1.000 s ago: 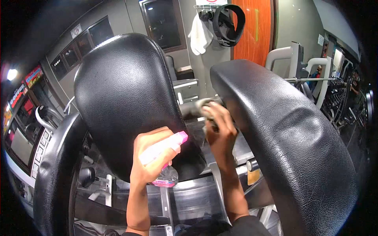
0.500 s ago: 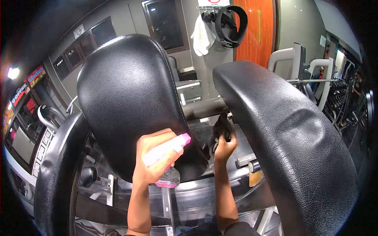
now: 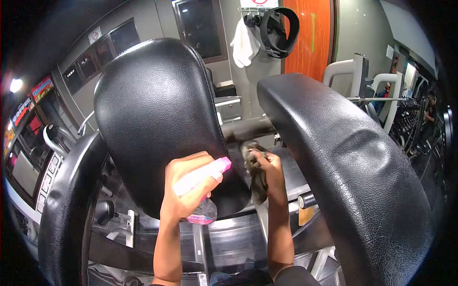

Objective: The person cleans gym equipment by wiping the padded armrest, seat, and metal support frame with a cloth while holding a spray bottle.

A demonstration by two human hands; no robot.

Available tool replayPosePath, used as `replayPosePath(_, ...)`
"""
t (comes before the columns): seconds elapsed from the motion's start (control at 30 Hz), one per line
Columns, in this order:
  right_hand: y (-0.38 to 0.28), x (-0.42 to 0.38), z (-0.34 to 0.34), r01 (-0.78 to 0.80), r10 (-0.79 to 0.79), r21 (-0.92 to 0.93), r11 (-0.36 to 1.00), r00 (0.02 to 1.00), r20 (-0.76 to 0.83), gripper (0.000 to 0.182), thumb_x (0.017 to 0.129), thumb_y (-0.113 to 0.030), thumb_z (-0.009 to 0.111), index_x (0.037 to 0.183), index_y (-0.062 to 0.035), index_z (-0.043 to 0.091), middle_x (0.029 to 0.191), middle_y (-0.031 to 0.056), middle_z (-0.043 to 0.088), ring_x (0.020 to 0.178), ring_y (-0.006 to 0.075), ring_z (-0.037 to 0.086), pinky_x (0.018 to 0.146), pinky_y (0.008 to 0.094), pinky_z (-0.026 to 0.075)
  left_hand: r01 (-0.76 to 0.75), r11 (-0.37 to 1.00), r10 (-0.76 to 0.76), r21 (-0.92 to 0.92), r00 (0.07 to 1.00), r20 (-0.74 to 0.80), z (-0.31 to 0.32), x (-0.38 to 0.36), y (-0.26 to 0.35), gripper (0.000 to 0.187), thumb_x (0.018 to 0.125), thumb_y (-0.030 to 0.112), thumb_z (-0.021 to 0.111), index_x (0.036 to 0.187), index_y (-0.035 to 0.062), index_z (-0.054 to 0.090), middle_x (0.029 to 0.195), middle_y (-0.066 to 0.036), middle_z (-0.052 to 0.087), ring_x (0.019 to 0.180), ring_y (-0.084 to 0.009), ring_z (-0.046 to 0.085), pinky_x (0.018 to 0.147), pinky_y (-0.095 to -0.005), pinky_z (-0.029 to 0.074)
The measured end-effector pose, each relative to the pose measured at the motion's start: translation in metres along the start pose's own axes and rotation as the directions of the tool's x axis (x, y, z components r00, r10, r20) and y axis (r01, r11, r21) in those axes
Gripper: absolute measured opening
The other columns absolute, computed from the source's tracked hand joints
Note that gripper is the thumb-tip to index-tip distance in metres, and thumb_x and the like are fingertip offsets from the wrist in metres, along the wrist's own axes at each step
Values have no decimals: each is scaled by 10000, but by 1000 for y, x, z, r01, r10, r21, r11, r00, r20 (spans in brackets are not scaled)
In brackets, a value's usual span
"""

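Cloth [image 3: 256, 174] sits bunched in the right hand [image 3: 272, 167], fingers clamped on it, down in the gap between the two black pads [image 3: 157, 119]. Left hand [image 3: 183, 190] is wrapped round a pink spray bottle [image 3: 200, 177] just beside. Wiping well here likely means pressing the cloth flat against the frame [image 3: 248, 128] beyond.

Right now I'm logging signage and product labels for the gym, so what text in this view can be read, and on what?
Nothing reads for certain.
Pink label on the clear spray bottle in the left hand: blurred.
Red and blue illuminated sign at left: blurred.
White wall notice: too small.
Red-marked white sign above the hooks: cropped.
The right hand holds a dark cloth, no text.
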State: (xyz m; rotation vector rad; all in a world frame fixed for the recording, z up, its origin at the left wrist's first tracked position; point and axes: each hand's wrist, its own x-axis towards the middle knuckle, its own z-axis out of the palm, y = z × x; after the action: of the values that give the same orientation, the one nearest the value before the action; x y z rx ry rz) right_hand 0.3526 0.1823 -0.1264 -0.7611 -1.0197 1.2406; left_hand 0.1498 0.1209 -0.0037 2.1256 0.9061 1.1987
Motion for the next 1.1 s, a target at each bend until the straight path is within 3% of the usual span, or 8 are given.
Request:
replayPosePath(0.1, 9, -1, -17, -128, 273, 345, 930, 869, -414, 260, 990, -284, 609, 921, -34, 595, 722, 67, 594, 570, 179, 607, 477, 307, 494, 1, 1000, -1, -23, 1000, -4, 0, 0, -2, 300, 829, 227, 597, 732, -53, 643, 701, -118, 610, 480, -159, 577, 470, -281, 431)
replayPosePath(0.13, 10, 2, -15, 21, 168, 387, 922, 880, -445, 282, 990, -317, 618, 962, -39, 574, 771, 84, 609, 535, 179, 591, 448, 306, 482, 4, 1000, -4, -26, 1000, -5, 1, -1, -2, 295, 829, 220, 596, 735, -55, 642, 703, -116, 609, 482, -156, 577, 472, -281, 432)
replayPosePath(0.27, 22, 12, -10, 44, 0, 170, 984, 968, -251, 255, 983, -316, 634, 932, -66, 625, 777, 30, 632, 579, 117, 588, 491, 281, 483, 9, 998, -10, -68, 1000, -8, 0, 0, -4, 278, 832, 198, 588, 749, -62, 640, 709, -108, 609, 489, -149, 575, 477, -279, 437)
replayPosePath(0.37, 20, 4, 5, 68, -68, -46, 997, 998, -1, 256, 984, -238, 641, 1086, -14, 710, 933, 7, 704, 778, 53, 612, 706, 213, 486, 11, 996, -13, -93, 1000, -14, 0, 0, -6, 270, 840, 186, 583, 761, -65, 640, 716, -104, 615, 494, -147, 579, 481, -279, 443)
replayPosePath(0.53, -4, -19, 13, 260, -278, -245, 934, 960, -42, 327, 936, -194, 711, 1193, 7, 694, 978, 69, 749, 900, 135, 681, 812, 290, 518, -31, 995, 26, -94, 998, -54, 2, -1, -12, 292, 871, 205, 592, 762, -62, 638, 718, -100, 626, 504, -143, 589, 488, -276, 450)
replayPosePath(0.77, -61, -87, 29, 382, -531, -795, 471, 843, 91, 335, 866, -68, 700, 1196, -10, 678, 1123, 181, 698, 1046, 359, 689, 868, 394, 544, 79, 994, -86, -69, 991, -106, 10, 5, 9, 316, 911, 253, 572, 795, -31, 653, 718, -72, 636, 517, -139, 592, 499, -280, 465)
replayPosePath(0.87, -67, -103, 34, 466, -710, -841, 276, 688, 149, 338, 876, -96, 698, 1207, -30, 681, 1164, 183, 685, 1066, 358, 685, 880, 401, 546, 77, 991, -92, -109, 985, -144, 22, 14, 19, 305, 925, 240, 582, 802, -28, 660, 714, -70, 646, 519, -122, 586, 498, -278, 467)
replayPosePath(1.1, -84, -127, 38, 341, -750, -930, 136, 649, 129, 406, 828, -29, 695, 1234, -58, 687, 1189, 156, 682, 1075, 344, 683, 901, 407, 553, -137, 989, 147, 53, 939, -310, 43, 43, 11, 265, 918, 206, 643, 814, -36, 678, 640, -86, 636, 492, -125, 569, 487, -301, 439)
